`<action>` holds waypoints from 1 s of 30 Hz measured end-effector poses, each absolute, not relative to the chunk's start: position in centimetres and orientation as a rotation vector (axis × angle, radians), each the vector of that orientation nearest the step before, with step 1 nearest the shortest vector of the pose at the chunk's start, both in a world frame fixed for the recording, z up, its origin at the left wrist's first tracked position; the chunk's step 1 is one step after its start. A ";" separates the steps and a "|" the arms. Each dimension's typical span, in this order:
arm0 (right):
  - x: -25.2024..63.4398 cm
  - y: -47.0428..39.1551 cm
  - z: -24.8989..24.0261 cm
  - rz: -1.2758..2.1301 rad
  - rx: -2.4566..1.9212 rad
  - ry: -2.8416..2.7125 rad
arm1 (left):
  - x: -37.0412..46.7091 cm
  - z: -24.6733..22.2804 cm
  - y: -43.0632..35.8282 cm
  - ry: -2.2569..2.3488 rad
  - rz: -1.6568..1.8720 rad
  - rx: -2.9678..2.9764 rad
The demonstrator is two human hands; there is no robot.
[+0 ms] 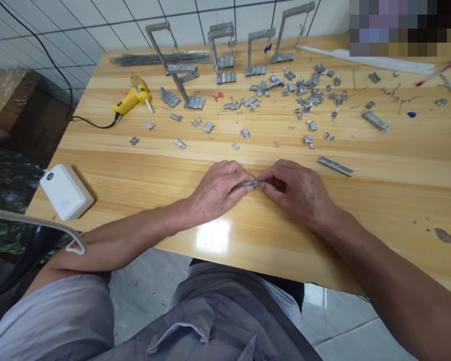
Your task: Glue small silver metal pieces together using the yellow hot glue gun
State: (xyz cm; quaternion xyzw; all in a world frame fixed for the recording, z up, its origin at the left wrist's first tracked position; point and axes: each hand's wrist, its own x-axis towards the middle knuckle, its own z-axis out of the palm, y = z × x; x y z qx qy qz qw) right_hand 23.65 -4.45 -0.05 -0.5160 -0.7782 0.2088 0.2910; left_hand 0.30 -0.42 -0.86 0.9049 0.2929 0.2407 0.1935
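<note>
Your left hand [220,192] grasps a small gray piece [249,183] between thumb and fingers, low above the wooden table [124,168]. The piece is to the right of the yellow glue gun [131,102] and nearer to you. Your right hand [300,193] has its thumb and forefinger brought together at the right end of the piece; the contact is too small to tell whether these fingertips grip it or only touch it. Neither hand is clenched into a fist.

Reference all other positions to the glue gun, which lies on its side. The white box [65,193] is nearer to you and to its left. The bundle of thin rods [158,59] lies just beyond it. Upright gray frames [249,55] stand to its right, most of them farther from you. Loose gray scraps [311,93] are scattered to its right. Two longer gray bars, one at the rear [376,121] and one at the front [335,166], lie well to its right. The white strip [379,61] and the red pen [439,71] lie far to its right.
</note>
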 end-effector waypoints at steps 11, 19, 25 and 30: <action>23.8 -4.4 0.0 0.577 -1.315 -2.025 | 0.2 -0.5 -0.3 0.787 0.687 2.524; 23.8 -4.3 -0.2 0.580 -1.320 -2.008 | 0.3 -0.5 -0.3 0.786 0.662 2.526; 23.6 -4.4 0.1 0.620 -1.373 -2.047 | 0.4 0.0 -0.4 0.799 0.633 2.519; 24.0 -4.4 0.4 0.576 -1.381 -2.021 | 0.4 0.1 -0.7 0.831 0.637 2.535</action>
